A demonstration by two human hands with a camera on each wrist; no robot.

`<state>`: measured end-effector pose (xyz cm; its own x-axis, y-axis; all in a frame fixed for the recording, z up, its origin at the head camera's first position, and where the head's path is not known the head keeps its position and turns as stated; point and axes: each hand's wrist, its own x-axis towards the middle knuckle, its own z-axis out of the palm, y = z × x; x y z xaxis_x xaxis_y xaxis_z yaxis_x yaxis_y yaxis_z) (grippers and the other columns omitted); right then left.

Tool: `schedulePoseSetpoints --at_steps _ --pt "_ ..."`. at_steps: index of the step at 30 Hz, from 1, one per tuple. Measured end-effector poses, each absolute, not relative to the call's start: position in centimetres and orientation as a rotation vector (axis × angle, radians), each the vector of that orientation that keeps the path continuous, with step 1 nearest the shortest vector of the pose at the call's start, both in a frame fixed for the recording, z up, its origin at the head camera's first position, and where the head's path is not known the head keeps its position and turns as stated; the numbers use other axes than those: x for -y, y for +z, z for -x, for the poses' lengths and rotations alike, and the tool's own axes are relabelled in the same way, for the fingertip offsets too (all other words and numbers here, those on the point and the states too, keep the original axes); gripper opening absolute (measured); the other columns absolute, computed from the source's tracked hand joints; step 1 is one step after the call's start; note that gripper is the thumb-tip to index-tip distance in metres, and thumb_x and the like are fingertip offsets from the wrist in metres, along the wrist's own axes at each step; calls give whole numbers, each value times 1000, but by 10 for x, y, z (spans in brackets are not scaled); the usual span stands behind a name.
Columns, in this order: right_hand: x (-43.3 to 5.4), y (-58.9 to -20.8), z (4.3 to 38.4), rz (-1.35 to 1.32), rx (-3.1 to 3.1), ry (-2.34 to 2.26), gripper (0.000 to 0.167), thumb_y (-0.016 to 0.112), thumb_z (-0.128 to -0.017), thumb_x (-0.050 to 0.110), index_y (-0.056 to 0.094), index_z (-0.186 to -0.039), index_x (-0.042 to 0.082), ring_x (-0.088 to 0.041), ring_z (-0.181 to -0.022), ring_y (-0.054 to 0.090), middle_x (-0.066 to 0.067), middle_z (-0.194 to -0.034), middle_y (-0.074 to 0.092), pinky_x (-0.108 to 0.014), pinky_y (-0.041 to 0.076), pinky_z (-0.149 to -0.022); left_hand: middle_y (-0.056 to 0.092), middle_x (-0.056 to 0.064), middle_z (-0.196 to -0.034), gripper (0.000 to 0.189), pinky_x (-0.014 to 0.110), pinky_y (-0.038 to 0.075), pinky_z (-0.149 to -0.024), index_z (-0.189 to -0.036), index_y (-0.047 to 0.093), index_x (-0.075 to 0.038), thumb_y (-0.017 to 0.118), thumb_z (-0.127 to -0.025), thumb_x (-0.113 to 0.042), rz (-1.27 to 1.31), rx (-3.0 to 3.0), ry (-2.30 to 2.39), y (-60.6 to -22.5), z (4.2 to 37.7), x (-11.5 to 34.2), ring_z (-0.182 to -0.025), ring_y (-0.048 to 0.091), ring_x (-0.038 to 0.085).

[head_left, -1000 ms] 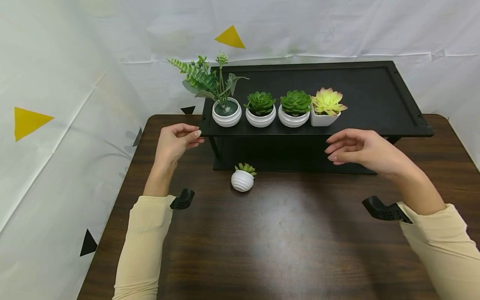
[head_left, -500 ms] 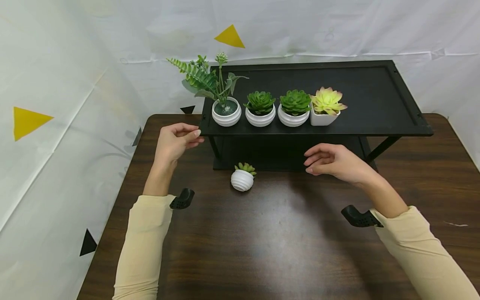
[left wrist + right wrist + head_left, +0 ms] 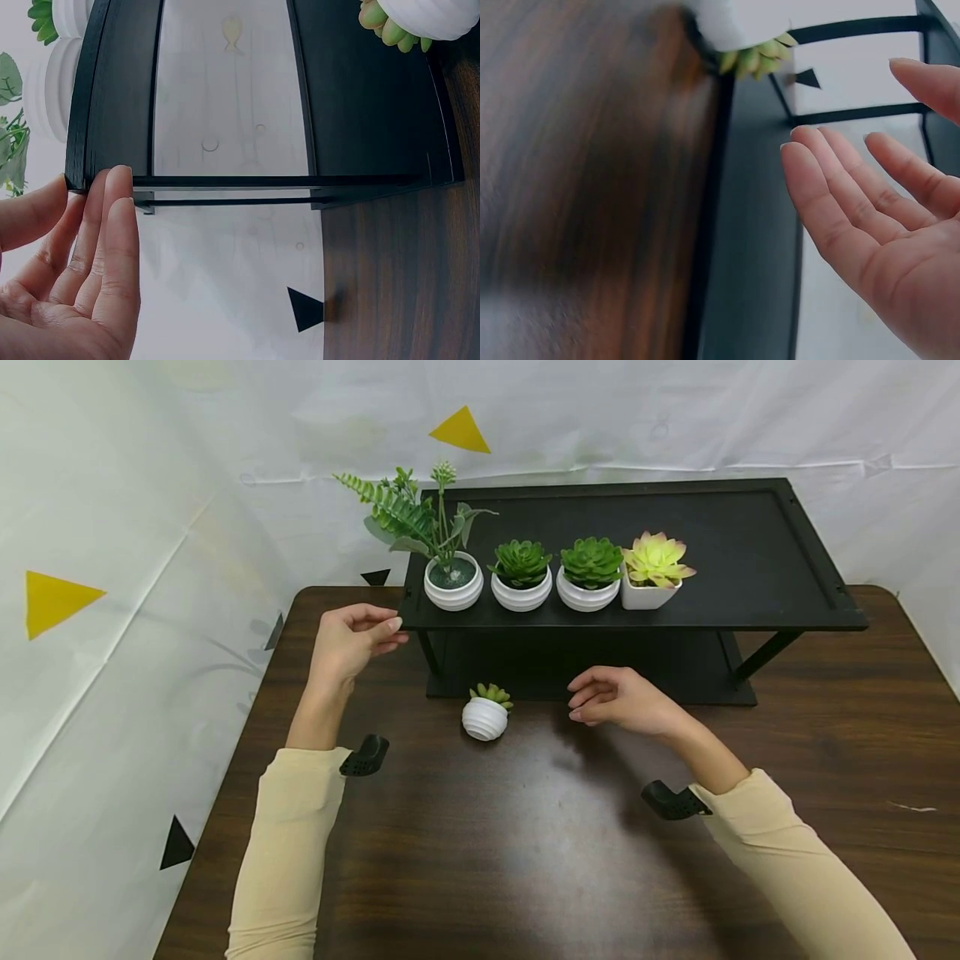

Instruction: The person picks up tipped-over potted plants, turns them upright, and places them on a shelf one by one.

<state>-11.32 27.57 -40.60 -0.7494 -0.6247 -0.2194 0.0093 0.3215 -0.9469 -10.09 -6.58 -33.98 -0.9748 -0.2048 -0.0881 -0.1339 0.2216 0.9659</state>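
My left hand [image 3: 348, 643] pinches the front left corner of a black two-tier shelf [image 3: 735, 543], thumb on top and fingers underneath; the left wrist view shows the thumb and fingers [image 3: 112, 232] on either side of the board's end. Holding nothing, my right hand [image 3: 626, 700] hovers in front of the lower tier with relaxed fingers. To its left, a small succulent in a ribbed white pot [image 3: 484, 719] lies tilted on the table, by the lower tier's front edge. In the right wrist view that succulent [image 3: 756, 58] is beyond the fingertips, apart from them.
On the upper tier stand a tall leafy plant [image 3: 453, 583] in a white pot, two green succulents [image 3: 522, 564] in round white pots and a yellow-green succulent [image 3: 654, 564] in a square pot. A dark wooden table [image 3: 480, 852] bears the shelf. White sheeting [image 3: 600, 410] hangs behind.
My right hand has moved left and a little toward me, from the shelf's right front to nearer the tilted succulent. My left hand stays at the shelf corner.
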Motion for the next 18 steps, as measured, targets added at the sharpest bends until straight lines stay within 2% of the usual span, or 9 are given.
schedulePoseSetpoints --at_steps 3,11,18 --pt "-269 -412 113 538 -2005 -1456 34 64 -83 1 50 -112 -11 -27 -84 62 -20 -97 60 -44 53 -76 64 7 -81 23 28 55 -71 -103 61 10 64 -85 -4 -335 2410 -1894 -340 101 65 -69 66 13" --pt "-251 -430 110 482 -1929 -1449 35 63 -84 1 49 -112 -15 -40 -90 59 -17 -93 61 -47 52 -78 64 3 -77 23 30 55 -73 -103 61 10 63 -85 -3 -319 2408 -1893 -340 101 66 -69 67 13" --pt "-240 -445 109 435 -1855 -1451 38 62 -85 3 47 -114 -16 -39 -93 59 -12 -91 63 -47 51 -80 64 3 -78 23 28 55 -71 -104 61 10 63 -86 -3 -324 2406 -1899 -340 101 66 -70 67 14"
